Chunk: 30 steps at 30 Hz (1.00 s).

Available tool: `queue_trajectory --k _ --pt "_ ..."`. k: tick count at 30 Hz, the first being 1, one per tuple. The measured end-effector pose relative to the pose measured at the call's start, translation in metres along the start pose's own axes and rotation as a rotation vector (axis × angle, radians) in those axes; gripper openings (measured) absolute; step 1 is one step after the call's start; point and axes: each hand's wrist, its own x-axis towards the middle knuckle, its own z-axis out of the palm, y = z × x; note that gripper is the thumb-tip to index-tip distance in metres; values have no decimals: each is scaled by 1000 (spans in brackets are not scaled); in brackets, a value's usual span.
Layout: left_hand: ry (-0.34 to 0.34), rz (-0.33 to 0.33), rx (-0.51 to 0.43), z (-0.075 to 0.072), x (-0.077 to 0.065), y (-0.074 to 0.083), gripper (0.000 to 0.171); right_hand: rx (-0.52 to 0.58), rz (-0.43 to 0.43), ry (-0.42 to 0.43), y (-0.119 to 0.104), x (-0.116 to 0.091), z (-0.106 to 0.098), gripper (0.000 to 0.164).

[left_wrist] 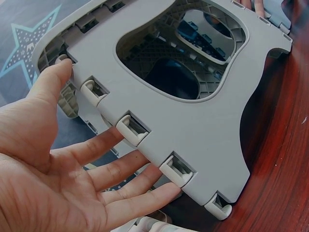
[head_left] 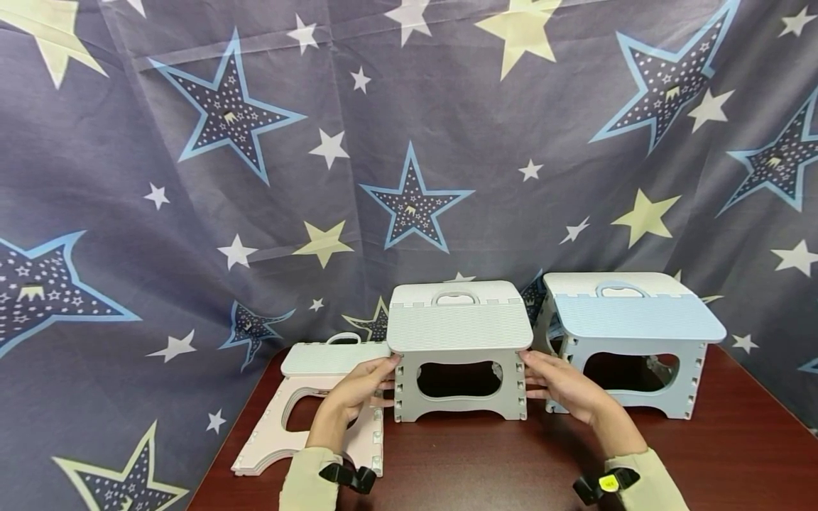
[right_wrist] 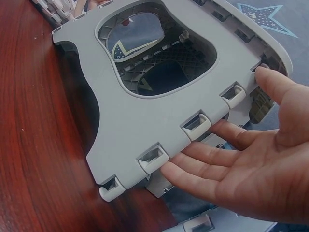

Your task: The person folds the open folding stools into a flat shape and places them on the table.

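A grey-and-white folding stool [head_left: 456,383] stands unfolded and upright in the middle of the table, a carry handle in its top. My left hand [head_left: 358,390] is at its left side and my right hand [head_left: 565,387] at its right. In the left wrist view, the left thumb [left_wrist: 60,72] touches the stool just under its top, while the extended fingers lie along the hinged edge. The right wrist view shows the right hand [right_wrist: 241,159] placed likewise, thumb near the top and fingers nearly straight along the hinges. Some fingertips are partly hidden behind the edge.
To the left, a pink-and-white folding stool [head_left: 364,440] lies folded flat, partly under the left forearm. A blue-and-white folding stool [head_left: 645,319] stands unfolded at the right, close to the right hand. Behind the dark red table [head_left: 460,468] hangs a star-patterned cloth [head_left: 447,106].
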Motion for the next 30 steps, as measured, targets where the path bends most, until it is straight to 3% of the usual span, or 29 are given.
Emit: queue_trajectory --k 16,30 --pt "0 -7 9 0 0 1 67 4 9 5 0 0 0 75" --pt "-40 2 5 -3 2 1 69 7 -1 -25 0 1 -3 73"
